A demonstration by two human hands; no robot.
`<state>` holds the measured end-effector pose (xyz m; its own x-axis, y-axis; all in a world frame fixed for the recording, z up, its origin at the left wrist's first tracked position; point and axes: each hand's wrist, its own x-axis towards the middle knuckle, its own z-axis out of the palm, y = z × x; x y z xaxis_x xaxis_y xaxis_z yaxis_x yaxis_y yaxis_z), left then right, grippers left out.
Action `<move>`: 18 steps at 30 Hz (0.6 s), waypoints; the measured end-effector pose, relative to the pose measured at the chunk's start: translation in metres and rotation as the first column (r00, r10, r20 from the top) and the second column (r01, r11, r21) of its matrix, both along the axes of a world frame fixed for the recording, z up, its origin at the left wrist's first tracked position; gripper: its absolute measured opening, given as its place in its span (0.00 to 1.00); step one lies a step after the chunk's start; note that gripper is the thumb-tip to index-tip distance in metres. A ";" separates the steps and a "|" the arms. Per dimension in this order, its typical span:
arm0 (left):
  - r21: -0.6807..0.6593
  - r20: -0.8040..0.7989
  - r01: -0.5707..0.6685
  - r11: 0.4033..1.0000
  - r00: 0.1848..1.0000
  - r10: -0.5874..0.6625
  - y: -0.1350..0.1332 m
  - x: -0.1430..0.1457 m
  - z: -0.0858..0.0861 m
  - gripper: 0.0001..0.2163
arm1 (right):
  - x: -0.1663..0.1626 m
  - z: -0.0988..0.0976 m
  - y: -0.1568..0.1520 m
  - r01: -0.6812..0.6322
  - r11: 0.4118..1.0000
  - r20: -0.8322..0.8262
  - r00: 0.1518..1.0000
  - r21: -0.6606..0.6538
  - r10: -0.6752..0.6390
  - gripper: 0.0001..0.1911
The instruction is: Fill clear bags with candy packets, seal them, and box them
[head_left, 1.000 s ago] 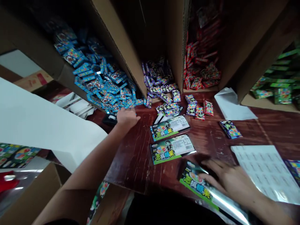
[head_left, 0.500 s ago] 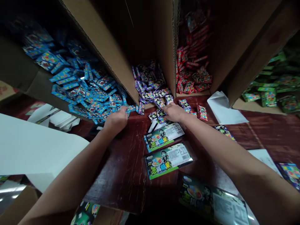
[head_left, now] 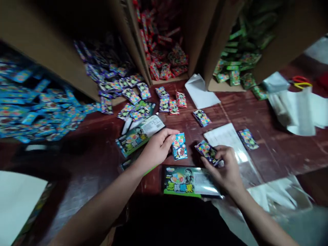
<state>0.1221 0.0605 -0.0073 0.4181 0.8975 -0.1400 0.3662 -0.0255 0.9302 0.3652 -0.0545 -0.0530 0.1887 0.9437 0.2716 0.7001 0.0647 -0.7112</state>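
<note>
My left hand pinches a small blue candy packet above the dark red table. My right hand is closed on a small purple candy packet. Both hands hover just above a flat green-and-black printed bag lying at the near edge. Another green printed bag lies left of my left hand, partly under it.
Open cardboard boxes at the back hold blue packets, purple packets, red packets and green packets. Loose packets lie on the table before them. A label sheet, white paper, clear bags and red-handled scissors lie right.
Both hands drew back from the piles at the boxes toward me, each now holding a small packet. The view swung to the right, bringing the green box and scissors into sight.
</note>
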 end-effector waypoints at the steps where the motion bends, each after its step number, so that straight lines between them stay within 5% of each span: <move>1: 0.001 -0.009 0.042 0.999 0.999 -0.042 0.001 0.013 -0.006 0.13 | 0.008 -0.004 -0.015 0.014 1.000 0.145 0.989 -0.024 -0.010 0.18; 4: 0.090 -0.096 0.171 0.981 0.982 -0.162 0.004 0.046 -0.020 0.12 | 0.032 -0.001 -0.038 0.007 0.985 0.413 0.908 -0.173 0.066 0.23; 8: 0.274 -0.357 0.381 0.883 0.893 -0.275 0.004 0.062 -0.023 0.14 | 0.067 0.028 -0.029 -0.171 0.934 0.393 0.872 -0.313 0.291 0.27; 12: 0.302 -0.592 0.721 0.623 0.654 -0.470 0.010 0.058 -0.008 0.33 | 0.090 0.045 0.000 -0.529 0.757 0.318 0.694 -0.384 0.646 0.43; 15: 0.212 -0.672 0.881 0.423 0.446 -0.591 0.021 0.057 0.000 0.40 | 0.090 0.042 0.024 -0.657 0.619 0.270 0.561 -0.430 0.782 0.52; 18: 0.209 -0.699 0.915 0.345 0.386 -0.602 0.032 0.060 0.002 0.36 | 0.085 0.035 0.040 -0.699 0.566 0.271 0.497 -0.437 0.824 0.51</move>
<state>0.1825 0.0929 -0.0050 0.9668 0.1583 -0.2006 0.2251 -0.8991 0.3754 0.4503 -0.0142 -0.0181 -0.7055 0.6969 -0.1286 0.6681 0.5936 -0.4486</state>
